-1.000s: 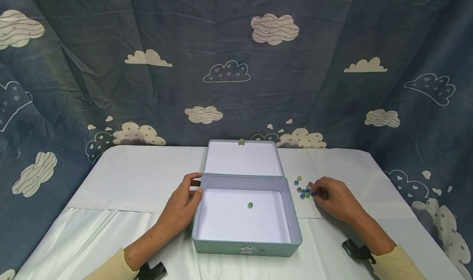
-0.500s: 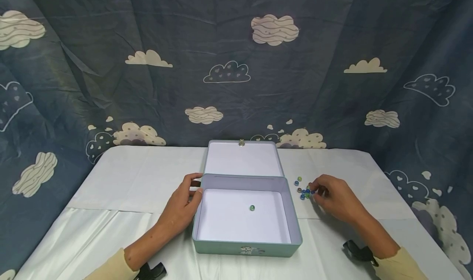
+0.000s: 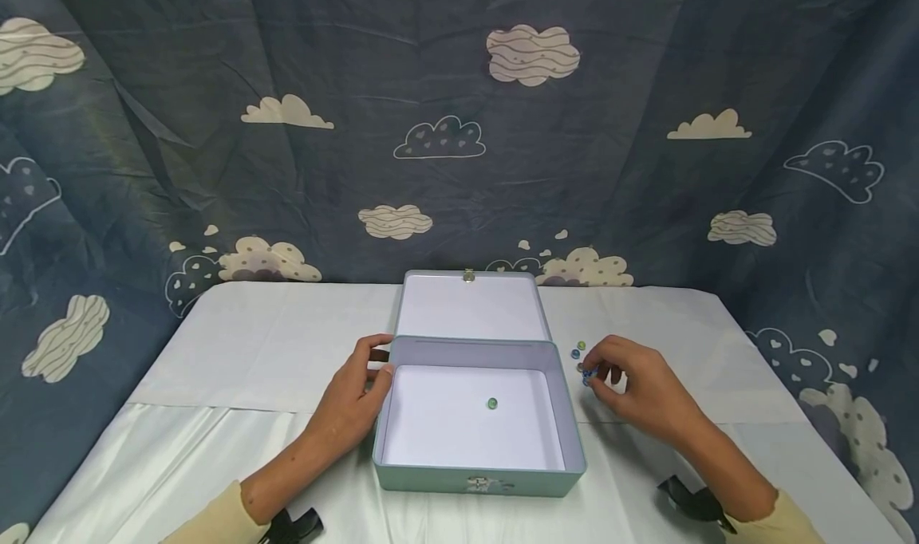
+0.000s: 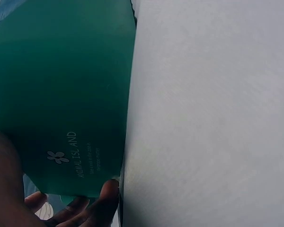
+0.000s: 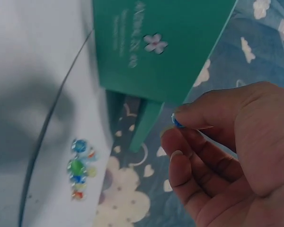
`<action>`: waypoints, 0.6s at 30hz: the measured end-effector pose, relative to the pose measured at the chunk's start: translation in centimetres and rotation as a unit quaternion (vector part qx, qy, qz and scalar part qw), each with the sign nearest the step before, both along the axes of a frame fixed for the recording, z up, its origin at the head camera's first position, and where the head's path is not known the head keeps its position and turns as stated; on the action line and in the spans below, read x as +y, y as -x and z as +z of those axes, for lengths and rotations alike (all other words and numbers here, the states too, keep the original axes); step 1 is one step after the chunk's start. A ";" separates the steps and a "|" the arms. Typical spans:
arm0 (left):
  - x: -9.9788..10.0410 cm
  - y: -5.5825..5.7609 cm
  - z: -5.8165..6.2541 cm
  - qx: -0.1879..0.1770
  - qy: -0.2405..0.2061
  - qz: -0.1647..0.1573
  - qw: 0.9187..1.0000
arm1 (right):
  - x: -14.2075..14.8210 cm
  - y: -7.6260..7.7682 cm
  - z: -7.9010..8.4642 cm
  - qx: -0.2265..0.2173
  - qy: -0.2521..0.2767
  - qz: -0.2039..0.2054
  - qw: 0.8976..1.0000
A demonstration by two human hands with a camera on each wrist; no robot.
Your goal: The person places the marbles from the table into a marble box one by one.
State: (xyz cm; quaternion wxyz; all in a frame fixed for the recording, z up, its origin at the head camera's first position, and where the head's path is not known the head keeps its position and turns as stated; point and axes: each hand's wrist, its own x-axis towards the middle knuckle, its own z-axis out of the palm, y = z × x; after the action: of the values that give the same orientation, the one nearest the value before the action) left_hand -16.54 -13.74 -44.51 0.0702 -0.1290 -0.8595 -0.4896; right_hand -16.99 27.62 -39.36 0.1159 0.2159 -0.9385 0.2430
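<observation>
A green metal box [image 3: 424, 481] stands with its lid [image 3: 470, 309] folded back. One green marble [image 3: 492, 404] lies on its white floor. My left hand [image 3: 353, 396] rests against the box's left side, index finger at the rear corner, thumb by the rim. In the left wrist view its fingertips [image 4: 110, 190] touch the green side wall. My right hand [image 3: 642, 384], right of the box, pinches a blue marble [image 5: 176, 120] between thumb and index finger. Several marbles [image 5: 78, 166] lie on the table beneath it; in the head view the hand covers some.
White cloth [image 3: 251, 352] covers the table. Two loose marbles [image 3: 578, 349] lie a little behind the group, near the box's right rear corner. A dark cloud-print curtain [image 3: 445, 193] hangs behind the table and along both sides.
My right hand has moved left over the marbles, towards the box, and hides more of them. The green marble inside has rolled slightly right. My left hand stays in place.
</observation>
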 end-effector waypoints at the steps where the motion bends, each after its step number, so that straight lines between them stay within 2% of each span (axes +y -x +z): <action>1: 0.0 0.0 0.0 -0.001 0.000 0.000 1.000 | -0.2 -0.2 0.2 0.001 0.002 0.000 1.000; 5: 0.0 0.0 0.0 -0.002 0.001 0.000 1.000 | -0.9 -0.9 0.8 0.017 0.015 0.008 1.000; 10: 0.0 -0.1 0.0 -0.002 0.001 0.001 1.000 | -1.5 -1.6 1.3 0.048 0.046 0.052 0.996; 13: 0.0 0.0 -0.1 -0.001 0.001 -0.001 1.000 | -2.0 -2.1 1.5 0.047 0.059 0.070 0.995; 18: 0.0 0.0 0.0 -0.001 0.002 0.000 1.000 | -2.9 -2.6 1.4 0.041 0.064 0.078 0.994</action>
State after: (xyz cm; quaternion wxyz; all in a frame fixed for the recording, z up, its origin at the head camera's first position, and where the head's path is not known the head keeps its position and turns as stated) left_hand -16.55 -13.78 -44.53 0.0688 -0.1289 -0.8604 -0.4882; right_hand -14.43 24.73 -37.92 0.1485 0.2899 -0.8960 0.3019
